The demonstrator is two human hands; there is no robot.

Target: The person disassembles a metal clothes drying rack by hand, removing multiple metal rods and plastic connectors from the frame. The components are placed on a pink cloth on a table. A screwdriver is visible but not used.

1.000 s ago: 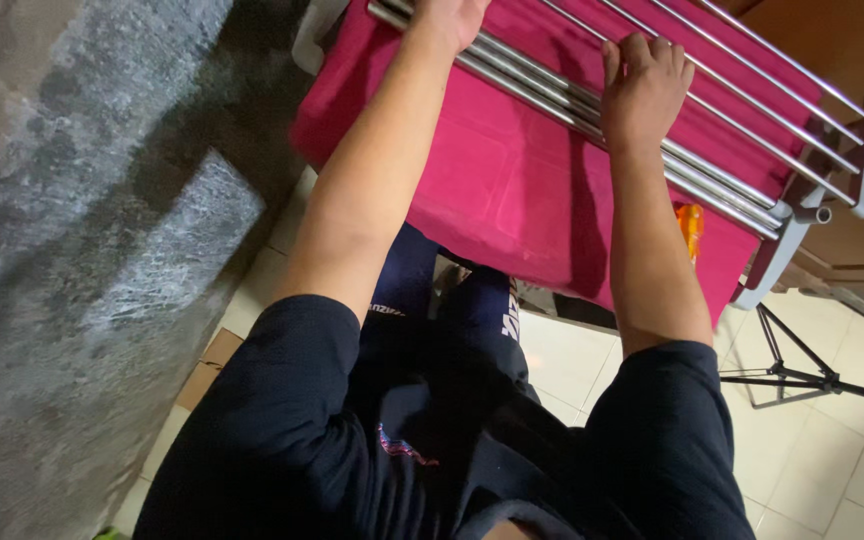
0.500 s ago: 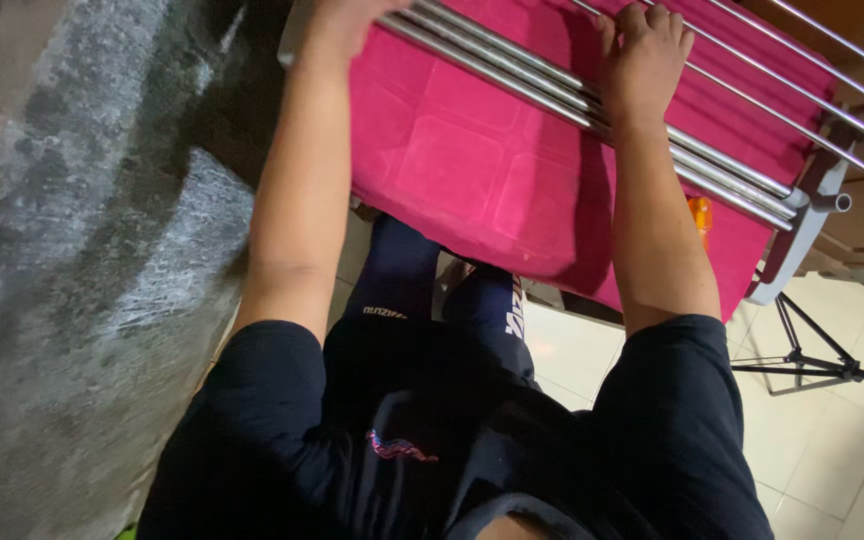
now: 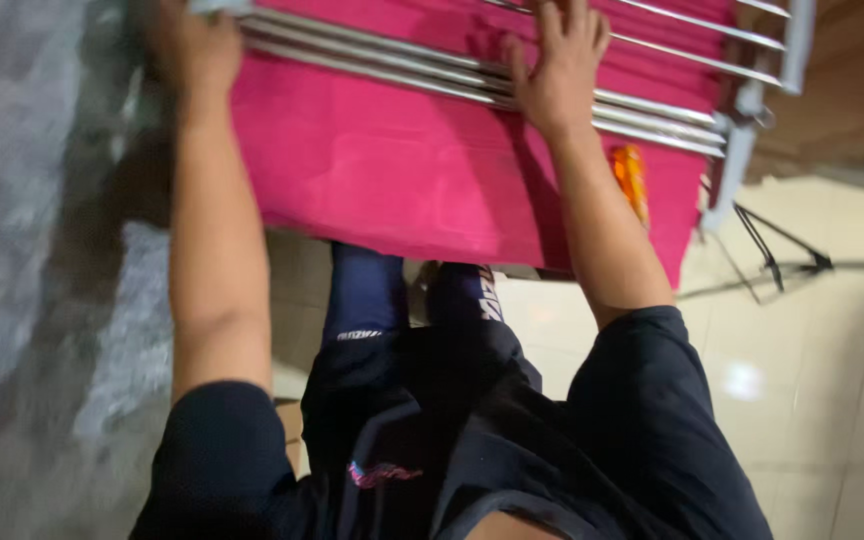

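Note:
A pink cloth (image 3: 402, 170) hangs over a metal drying rack (image 3: 652, 112) with several shiny rods. My left hand (image 3: 187, 45) sits at the rack's left end on the cloth's edge; it is blurred and its grip is unclear. My right hand (image 3: 557, 65) lies on the rods and cloth near the middle, fingers spread and flat. Both bare forearms reach up from dark short sleeves.
An orange object (image 3: 630, 175) hangs under the rack's right side. Black tripod legs (image 3: 782, 255) stand on the pale tiled floor (image 3: 812, 400) at right. A rough grey wall (image 3: 12, 200) runs along the left. A wooden surface (image 3: 852, 90) is behind the rack.
The view has swung so the rack now lies more level. My left hand slid out to the rack's left end. My right hand's fingers went from curled over the rods to spread flat.

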